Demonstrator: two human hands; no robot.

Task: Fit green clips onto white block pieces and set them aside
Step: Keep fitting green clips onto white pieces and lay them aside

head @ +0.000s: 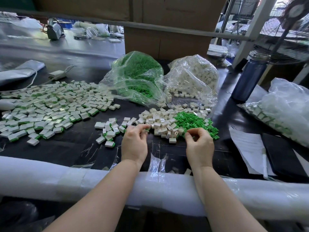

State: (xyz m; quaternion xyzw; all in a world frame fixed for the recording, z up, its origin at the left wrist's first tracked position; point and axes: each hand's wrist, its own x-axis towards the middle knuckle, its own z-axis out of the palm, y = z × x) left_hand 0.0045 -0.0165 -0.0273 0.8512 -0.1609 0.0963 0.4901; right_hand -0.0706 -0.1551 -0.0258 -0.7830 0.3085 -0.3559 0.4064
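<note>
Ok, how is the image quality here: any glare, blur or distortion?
Head view: wide-angle bending curves the foam table edge and the rail above; glare sits on the plastic bags and the far table; both hands, left and right, and the pieces near them look sharp; the frame corners go soft.

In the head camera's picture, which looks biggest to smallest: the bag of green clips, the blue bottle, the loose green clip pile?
1. bag of green clips
2. loose green clip pile
3. blue bottle

The last two look close in size, and the bottle stands farther from the camera, so their order is unsure.
</note>
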